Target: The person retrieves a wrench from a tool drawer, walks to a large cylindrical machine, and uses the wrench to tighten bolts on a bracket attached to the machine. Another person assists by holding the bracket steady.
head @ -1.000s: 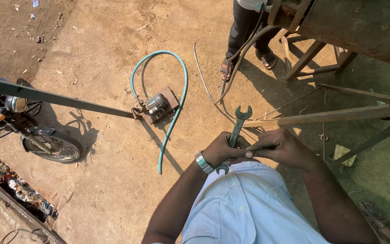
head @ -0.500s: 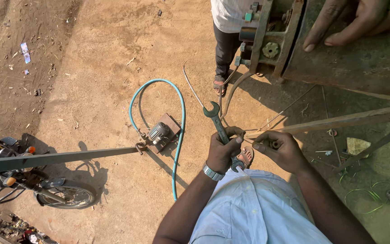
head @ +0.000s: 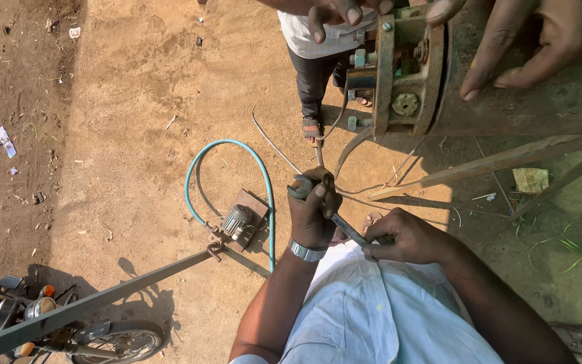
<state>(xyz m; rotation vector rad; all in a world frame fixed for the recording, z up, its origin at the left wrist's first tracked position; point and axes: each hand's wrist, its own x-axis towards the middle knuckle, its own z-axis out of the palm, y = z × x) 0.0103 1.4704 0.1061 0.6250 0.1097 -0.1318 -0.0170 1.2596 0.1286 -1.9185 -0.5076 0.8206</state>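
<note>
With the left hand [head: 312, 209] closed over the spanner [head: 335, 219] head and the right hand [head: 405, 236] gripping its handle, both grips should stay firm and aligned.

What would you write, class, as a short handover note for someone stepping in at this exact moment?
Left hand: closed around the head end of the spanner.
Right hand: gripping the spanner's lower end, in front of the white shirt.
Another person's hands rest on the rusty machine above.
On the ground: small motor with a teal hose, and a parked motorbike.
Done: spanner in hand. Left: it has not touched any bolt on the machine.
</note>
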